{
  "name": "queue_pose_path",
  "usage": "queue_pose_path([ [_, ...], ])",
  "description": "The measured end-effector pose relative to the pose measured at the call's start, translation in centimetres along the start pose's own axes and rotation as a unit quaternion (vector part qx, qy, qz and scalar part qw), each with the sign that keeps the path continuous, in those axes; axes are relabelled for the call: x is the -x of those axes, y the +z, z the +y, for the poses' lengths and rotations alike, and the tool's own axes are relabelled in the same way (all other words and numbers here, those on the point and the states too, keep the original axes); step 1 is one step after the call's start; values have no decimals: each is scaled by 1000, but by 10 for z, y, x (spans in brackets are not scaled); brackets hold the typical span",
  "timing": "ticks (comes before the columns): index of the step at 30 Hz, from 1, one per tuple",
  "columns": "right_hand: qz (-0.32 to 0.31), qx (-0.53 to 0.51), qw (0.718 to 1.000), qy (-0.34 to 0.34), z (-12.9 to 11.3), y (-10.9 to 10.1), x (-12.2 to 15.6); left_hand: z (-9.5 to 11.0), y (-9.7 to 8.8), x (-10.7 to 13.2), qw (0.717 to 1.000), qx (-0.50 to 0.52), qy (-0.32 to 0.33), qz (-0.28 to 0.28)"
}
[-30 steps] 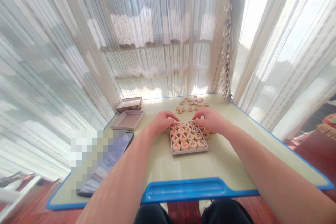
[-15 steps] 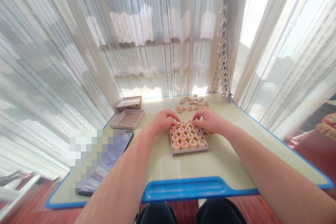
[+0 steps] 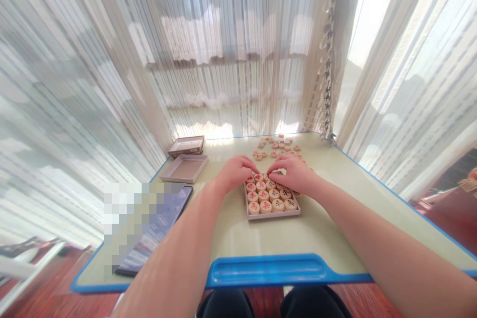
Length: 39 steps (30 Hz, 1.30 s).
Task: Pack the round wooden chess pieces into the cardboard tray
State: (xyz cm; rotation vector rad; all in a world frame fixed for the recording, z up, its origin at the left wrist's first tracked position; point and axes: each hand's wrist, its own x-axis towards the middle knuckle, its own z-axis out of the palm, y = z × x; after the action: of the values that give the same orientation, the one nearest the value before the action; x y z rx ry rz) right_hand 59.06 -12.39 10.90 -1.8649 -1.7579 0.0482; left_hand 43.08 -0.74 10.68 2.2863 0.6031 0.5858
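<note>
A shallow grey tray [image 3: 275,214] in the middle of the table holds several round wooden chess pieces [image 3: 271,200] marked in red and black. My left hand [image 3: 235,172] rests on the tray's far left corner, fingers curled down onto the pieces. My right hand [image 3: 294,173] lies over the far right part, fingertips pinched on a piece in the back row. The back row is partly hidden under both hands.
More loose chess pieces [image 3: 278,146] lie at the table's far side. A box lid [image 3: 185,168] and a box [image 3: 186,145] sit at the far left, a phone [image 3: 160,228] near left. The table has a blue rim [image 3: 266,269]. Sheer curtains surround it.
My right hand has slid left over the tray's back row, nearer the left hand. The view has shifted slightly; the left hand has stayed at the tray's corner.
</note>
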Motion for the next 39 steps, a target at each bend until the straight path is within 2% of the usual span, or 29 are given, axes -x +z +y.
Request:
queue_pose_path([
  [8,16,-10,1000,8,2,1,0,-1,1,-1,1000,-26,-3,0],
  [13,36,-20,999,19,5,1,0,-4,2,-1,1000,-21,-5,20],
  [18,43,-25,998,36,9,-1,-1,-3,2,0,1000,-25,-7,10],
  [22,51,-26,997,44,9,-7,-1,2,0,2,999,-10,-19,45],
  [25,35,-33,998,49,6,-14,1,5,-1,3,997,0,-26,67],
  [31,-32,-25,998,38,-1,-24,7,6,-1,4,998,-12,-30,62],
  [36,-48,-14,998,40,1,-21,7,7,-1,4,997,-22,-17,67],
  [39,-31,-8,998,57,6,-18,5,8,-1,4,997,-33,-28,70],
])
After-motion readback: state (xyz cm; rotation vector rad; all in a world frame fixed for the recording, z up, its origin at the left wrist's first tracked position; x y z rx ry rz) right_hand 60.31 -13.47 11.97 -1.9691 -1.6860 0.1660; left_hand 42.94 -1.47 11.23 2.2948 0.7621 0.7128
